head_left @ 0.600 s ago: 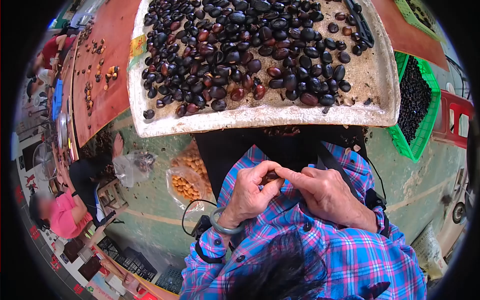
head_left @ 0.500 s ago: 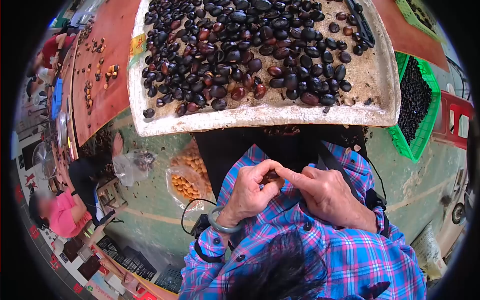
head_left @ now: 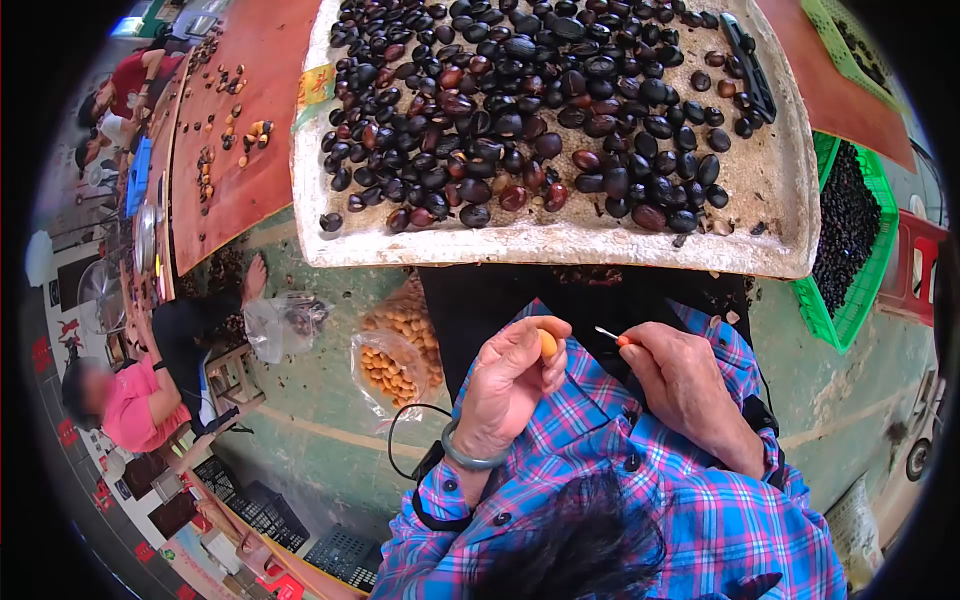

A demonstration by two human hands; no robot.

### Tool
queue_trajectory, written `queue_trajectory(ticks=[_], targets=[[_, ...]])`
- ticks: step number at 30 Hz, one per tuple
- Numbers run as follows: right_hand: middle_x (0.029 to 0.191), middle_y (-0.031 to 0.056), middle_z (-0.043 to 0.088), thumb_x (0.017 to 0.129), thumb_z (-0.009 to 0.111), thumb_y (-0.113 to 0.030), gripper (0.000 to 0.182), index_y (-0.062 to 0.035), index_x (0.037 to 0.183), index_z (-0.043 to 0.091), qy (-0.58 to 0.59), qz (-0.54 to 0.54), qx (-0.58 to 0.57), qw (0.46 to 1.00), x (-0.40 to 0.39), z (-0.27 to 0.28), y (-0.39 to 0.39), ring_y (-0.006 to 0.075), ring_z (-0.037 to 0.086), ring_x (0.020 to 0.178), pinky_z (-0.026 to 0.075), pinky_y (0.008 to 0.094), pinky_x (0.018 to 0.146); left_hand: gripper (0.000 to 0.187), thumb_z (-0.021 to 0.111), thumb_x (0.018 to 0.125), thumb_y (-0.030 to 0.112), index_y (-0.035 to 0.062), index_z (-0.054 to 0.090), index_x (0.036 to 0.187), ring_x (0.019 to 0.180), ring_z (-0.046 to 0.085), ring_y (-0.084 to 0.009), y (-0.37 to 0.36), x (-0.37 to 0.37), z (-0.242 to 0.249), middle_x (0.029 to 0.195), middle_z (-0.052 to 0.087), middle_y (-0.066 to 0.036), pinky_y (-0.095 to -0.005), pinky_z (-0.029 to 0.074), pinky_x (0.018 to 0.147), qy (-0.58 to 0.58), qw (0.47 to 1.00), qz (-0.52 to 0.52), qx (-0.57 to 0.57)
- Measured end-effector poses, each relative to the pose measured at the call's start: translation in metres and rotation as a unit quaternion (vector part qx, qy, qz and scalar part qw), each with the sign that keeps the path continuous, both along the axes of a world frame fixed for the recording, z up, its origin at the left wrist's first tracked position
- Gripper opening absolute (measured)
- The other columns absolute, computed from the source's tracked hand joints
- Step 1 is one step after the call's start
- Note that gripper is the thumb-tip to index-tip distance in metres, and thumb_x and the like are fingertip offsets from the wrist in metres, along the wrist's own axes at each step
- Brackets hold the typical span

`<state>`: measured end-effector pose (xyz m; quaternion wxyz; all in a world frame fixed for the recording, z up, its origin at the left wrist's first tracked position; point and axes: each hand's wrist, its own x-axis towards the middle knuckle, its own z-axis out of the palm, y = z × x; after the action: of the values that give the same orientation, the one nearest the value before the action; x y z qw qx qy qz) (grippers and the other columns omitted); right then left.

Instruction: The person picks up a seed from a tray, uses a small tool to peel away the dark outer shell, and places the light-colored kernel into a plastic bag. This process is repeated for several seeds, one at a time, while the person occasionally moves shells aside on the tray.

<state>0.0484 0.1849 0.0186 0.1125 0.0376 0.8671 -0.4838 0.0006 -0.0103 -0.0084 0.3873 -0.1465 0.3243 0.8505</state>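
My left hand (head_left: 505,380), with a bangle at its wrist, pinches a smooth yellow-orange nut kernel (head_left: 547,343) between thumb and fingers. To its right, my right hand (head_left: 690,390) is closed around a small knife (head_left: 609,333) with an orange handle. Its short metal tip points left toward the kernel, apart from it. Both hands are above my lap, over a dark cloth (head_left: 470,300). Beyond them is a white-rimmed tray (head_left: 560,250) with many dark brown and black nuts (head_left: 510,125) spread on it.
A clear plastic bag (head_left: 390,370) of yellow kernels stands on the floor to the left. At the right is a green basket (head_left: 870,285) of black pieces near a red stool (head_left: 912,255). A black tool (head_left: 750,70) lies in the tray. A person in pink (head_left: 140,405) sits at left.
My hands have come apart, leaving the yellow kernel in the left and showing the knife in the right. The view has shifted slightly, so the tray appears farther right.
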Motion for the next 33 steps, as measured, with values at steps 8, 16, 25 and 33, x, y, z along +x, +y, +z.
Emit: queue_trajectory(ticks=[8, 16, 25, 33], targets=[[0.08, 0.0178, 0.06, 0.084, 0.056, -0.013, 0.014, 0.0009, 0.088, 0.057, -0.003, 0.017, -0.001, 1.0, 0.0, 0.0, 0.001, 0.0339, 0.06, 0.071, 0.048, 0.0391, 0.061, 0.023, 0.057, 0.087, 0.016, 0.002, 0.055, 0.105, 0.068, 0.048, -0.0155, -0.001, 0.008, 0.003, 0.081, 0.05, -0.009, -0.0235, 0.042, 0.056, -0.029, 0.998, 0.062, -0.006], [0.079, 0.018, 0.06, 0.083, 0.056, -0.011, 0.013, 0.0012, 0.087, 0.057, -0.003, 0.025, -0.012, 1.0, -0.001, 0.0, 0.002, 0.034, 0.06, 0.071, 0.048, 0.0396, 0.06, 0.026, 0.05, 0.09, 0.016, 0.0015, 0.05, 0.112, 0.07, 0.051, -0.0172, -0.004, 0.008, 0.006, 0.086, 0.052, -0.011, -0.0246, 0.045, 0.055, -0.04, 0.994, 0.076, 0.06], [0.078, 0.0179, 0.06, 0.083, 0.057, -0.011, 0.012, 0.0014, 0.086, 0.058, 0.006, 0.043, -0.018, 0.999, -0.003, 0.001, 0.0, 0.0336, 0.06, 0.069, 0.048, 0.0385, 0.06, 0.019, 0.055, 0.085, 0.008, 0.0032, 0.055, 0.104, 0.069, 0.051, -0.0135, -0.109, 0.008, -0.05, 0.082, 0.058, -0.006, -0.0231, 0.042, 0.056, -0.01, 0.917, 0.327, -0.227], [0.078, 0.0183, 0.06, 0.083, 0.057, -0.011, 0.013, 0.0019, 0.086, 0.058, 0.003, 0.052, -0.019, 0.998, -0.003, 0.0, 0.002, 0.0334, 0.06, 0.068, 0.048, 0.0385, 0.059, 0.019, 0.054, 0.086, 0.01, -0.0025, 0.056, 0.101, 0.082, 0.054, -0.0187, -0.226, 0.029, -0.122, 0.092, 0.057, -0.009, -0.0283, 0.044, 0.074, -0.173, 0.751, 0.427, -0.472]])
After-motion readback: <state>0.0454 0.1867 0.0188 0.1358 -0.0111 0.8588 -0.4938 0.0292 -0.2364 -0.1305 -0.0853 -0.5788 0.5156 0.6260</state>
